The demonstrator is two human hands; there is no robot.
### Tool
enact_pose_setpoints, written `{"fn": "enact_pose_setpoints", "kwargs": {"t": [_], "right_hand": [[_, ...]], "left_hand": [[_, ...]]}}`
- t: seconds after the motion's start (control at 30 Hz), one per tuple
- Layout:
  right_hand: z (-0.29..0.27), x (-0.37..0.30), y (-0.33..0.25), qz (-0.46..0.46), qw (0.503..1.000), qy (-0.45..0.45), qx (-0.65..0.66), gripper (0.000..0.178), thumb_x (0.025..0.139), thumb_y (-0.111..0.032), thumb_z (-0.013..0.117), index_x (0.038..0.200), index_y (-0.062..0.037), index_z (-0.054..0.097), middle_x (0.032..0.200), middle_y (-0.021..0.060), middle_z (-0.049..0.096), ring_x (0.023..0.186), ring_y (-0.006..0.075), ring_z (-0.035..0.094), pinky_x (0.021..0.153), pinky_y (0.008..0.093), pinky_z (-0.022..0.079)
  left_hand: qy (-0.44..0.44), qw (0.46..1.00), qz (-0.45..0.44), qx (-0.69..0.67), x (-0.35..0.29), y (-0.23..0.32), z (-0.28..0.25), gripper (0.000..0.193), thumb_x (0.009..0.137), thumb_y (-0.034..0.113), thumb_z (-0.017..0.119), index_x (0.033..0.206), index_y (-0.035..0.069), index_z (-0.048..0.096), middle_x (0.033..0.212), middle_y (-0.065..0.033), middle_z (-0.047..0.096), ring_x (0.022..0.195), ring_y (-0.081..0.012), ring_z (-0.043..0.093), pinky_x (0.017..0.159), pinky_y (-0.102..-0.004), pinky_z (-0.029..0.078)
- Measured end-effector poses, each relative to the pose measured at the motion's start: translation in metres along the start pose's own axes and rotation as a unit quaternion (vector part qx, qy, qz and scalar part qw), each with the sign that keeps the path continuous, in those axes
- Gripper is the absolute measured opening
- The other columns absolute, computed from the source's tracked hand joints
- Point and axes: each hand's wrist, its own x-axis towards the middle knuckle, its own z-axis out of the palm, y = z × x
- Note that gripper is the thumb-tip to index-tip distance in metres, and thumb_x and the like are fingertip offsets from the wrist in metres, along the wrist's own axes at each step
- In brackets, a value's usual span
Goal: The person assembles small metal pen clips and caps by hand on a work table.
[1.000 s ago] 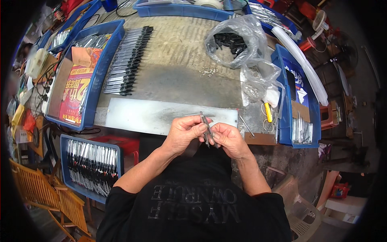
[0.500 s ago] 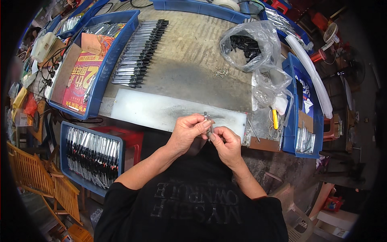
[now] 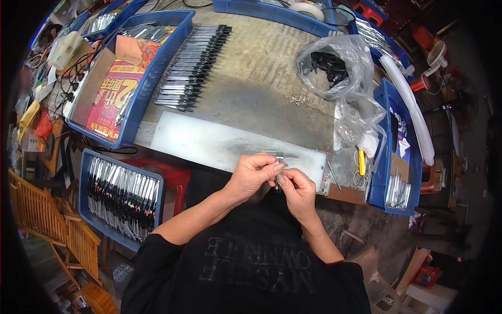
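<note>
Right hand (image 3: 299, 192) moves closer to left hand (image 3: 253, 176).
Both pinch slim parts (image 3: 280, 157) at the board's (image 3: 193, 137) near edge; pens (image 3: 194, 68) lie toward the bench's (image 3: 261, 65) left edge.

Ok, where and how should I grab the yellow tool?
Probably best pinched at mid-body: the yellow tool lies slim and lengthwise, so its long sides suit fingers. Come from above and the near side, since the blue bin stands on its right.

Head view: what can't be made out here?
Head view, all:
Small held item: mostly covered by the left hand and right hand.
Loose metal bits: too small to tell their shape.
Bagged black pieces: lower ones hidden by upper ones.
Far blue tray: cut off by the top edge.
</note>
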Motion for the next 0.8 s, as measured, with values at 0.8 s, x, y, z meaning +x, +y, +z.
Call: {"fn": "enact_pose_setpoints", "kwargs": {"t": [0.8], "right_hand": [[0.0038, 0.0022, -0.0029, 0.044, 0.998, -0.027, 0.040, 0.011, 0.085, -0.008, 0.057, 0.084, 0.0025, 0.059, 0.071, -0.0008, 0.056, 0.066, 0.0048, 0.047, 0.058, 0.0189, 0.039]], "left_hand": [[-0.011, 1.000, -0.009, 0.025, 0.0015, 0.0021, -0.0057, 0.018, 0.084, 0.015, 0.059, 0.085, -0.002, 0.065, 0.073, -0.0047, 0.057, 0.058, -0.0077, 0.052, 0.052, -0.0195, 0.044]]}}
